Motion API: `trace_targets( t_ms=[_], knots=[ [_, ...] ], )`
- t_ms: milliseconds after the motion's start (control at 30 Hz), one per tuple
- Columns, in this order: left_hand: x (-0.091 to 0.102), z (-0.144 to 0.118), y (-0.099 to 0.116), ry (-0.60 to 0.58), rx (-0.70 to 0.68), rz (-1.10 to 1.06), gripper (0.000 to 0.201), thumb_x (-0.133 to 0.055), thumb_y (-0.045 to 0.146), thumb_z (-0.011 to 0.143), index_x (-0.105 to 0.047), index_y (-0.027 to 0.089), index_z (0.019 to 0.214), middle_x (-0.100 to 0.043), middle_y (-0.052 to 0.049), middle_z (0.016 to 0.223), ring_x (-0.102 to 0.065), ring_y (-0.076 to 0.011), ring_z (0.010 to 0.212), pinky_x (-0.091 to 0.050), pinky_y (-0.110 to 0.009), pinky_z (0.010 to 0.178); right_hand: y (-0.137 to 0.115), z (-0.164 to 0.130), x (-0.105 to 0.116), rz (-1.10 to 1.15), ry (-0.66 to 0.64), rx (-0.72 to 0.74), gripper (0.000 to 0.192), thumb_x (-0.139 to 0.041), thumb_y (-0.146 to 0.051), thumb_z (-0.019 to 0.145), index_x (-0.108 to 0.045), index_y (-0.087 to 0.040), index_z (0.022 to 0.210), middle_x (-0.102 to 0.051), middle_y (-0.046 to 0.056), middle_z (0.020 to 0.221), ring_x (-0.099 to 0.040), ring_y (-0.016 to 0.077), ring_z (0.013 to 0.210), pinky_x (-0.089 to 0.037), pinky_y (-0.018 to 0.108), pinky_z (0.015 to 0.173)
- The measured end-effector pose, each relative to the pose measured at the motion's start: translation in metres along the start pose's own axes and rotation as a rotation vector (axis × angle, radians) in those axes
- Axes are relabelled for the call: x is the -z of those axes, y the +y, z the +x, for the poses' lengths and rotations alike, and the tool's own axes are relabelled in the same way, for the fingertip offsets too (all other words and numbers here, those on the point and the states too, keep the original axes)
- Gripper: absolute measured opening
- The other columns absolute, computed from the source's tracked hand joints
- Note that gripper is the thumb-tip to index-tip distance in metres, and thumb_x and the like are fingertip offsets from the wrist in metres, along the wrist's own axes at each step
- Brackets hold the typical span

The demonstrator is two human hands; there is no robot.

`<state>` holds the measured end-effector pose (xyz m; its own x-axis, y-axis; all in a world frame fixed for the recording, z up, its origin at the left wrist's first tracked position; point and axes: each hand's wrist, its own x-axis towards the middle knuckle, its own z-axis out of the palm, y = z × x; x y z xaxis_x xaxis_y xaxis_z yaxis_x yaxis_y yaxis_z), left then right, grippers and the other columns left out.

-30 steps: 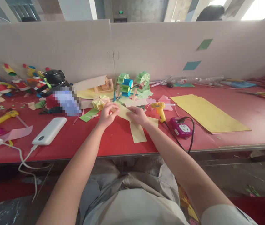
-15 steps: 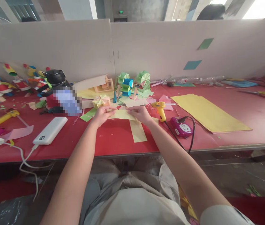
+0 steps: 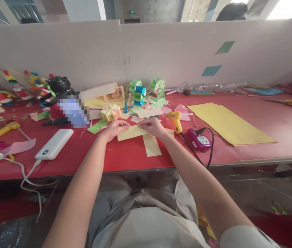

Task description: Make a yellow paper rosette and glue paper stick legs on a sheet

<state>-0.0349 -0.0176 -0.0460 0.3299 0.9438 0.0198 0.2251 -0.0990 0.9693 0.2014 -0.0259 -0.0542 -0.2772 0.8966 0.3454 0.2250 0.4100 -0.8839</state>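
Observation:
Between my two hands, just above the red table, is a pale yellow paper strip (image 3: 131, 133). My left hand (image 3: 114, 130) pinches its far edge with thumb and fingers. My right hand (image 3: 154, 126) grips the same edge a little further right, its fingertips pressed together. Beneath and beside my right hand lies another pale yellow strip (image 3: 152, 146) on the table, with one more piece partly hidden behind the wrist. Right behind my left hand sits a folded cream paper wheel (image 3: 111, 112).
To the right stand a yellow glue gun (image 3: 176, 121), a purple socket block (image 3: 200, 139) with a black cord, and yellow sheets (image 3: 232, 124). A white power bank (image 3: 54, 144) lies left. Green and blue paper models (image 3: 139, 95) stand behind, before a grey partition (image 3: 187, 51).
The held strip's near edge has swung down toward me, so more of its face shows at the left. Both hands stay at the far edge, their fingertips slightly shifted.

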Motion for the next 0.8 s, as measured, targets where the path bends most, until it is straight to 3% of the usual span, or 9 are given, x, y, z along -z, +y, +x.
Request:
trace_targets(
  t_ms=[200, 533, 667, 800],
  knots=[
    [0.001, -0.001, 0.001, -0.012, -0.009, -0.032, 0.042, -0.085, 0.053, 0.064, -0.077, 0.018, 0.085, -0.075, -0.007, 0.088, -0.067, -0.0216, 0.086, -0.051, -0.036, 0.083, -0.008, -0.003, 0.002, -0.005, 0.017, -0.028, 0.030, -0.074, -0.041, 0.076, -0.082, -0.016, 0.090, -0.076, 0.007, 0.083, -0.064, 0.0173, 0.072, -0.048, 0.029, 0.064],
    [-0.002, 0.004, -0.003, 0.113, -0.106, 0.045, 0.045, -0.087, 0.054, 0.058, -0.078, 0.017, 0.082, -0.077, -0.009, 0.086, -0.071, -0.0266, 0.089, -0.054, -0.042, 0.088, -0.007, 0.000, 0.003, -0.009, 0.032, -0.049, 0.031, -0.073, -0.043, 0.074, -0.081, -0.017, 0.089, -0.076, 0.006, 0.083, -0.064, 0.0189, 0.074, -0.049, 0.030, 0.065],
    [0.002, 0.001, -0.002, 0.008, -0.077, -0.026, 0.044, -0.086, 0.050, 0.064, -0.079, 0.018, 0.094, -0.078, -0.010, 0.096, -0.071, -0.0255, 0.093, -0.055, -0.041, 0.089, -0.008, -0.001, 0.006, 0.008, -0.018, -0.056, 0.039, -0.073, -0.047, 0.074, -0.081, -0.015, 0.095, -0.074, 0.005, 0.079, -0.060, 0.0158, 0.068, -0.046, 0.027, 0.059],
    [0.003, -0.001, -0.003, -0.057, -0.038, -0.056, 0.039, -0.085, 0.045, 0.068, -0.080, 0.021, 0.099, -0.079, -0.009, 0.101, -0.072, -0.0253, 0.096, -0.055, -0.041, 0.092, -0.010, -0.004, 0.007, 0.029, -0.061, -0.047, 0.035, -0.071, -0.043, 0.077, -0.080, -0.018, 0.099, -0.076, 0.007, 0.092, -0.063, 0.0168, 0.074, -0.049, 0.029, 0.064]
  ],
)
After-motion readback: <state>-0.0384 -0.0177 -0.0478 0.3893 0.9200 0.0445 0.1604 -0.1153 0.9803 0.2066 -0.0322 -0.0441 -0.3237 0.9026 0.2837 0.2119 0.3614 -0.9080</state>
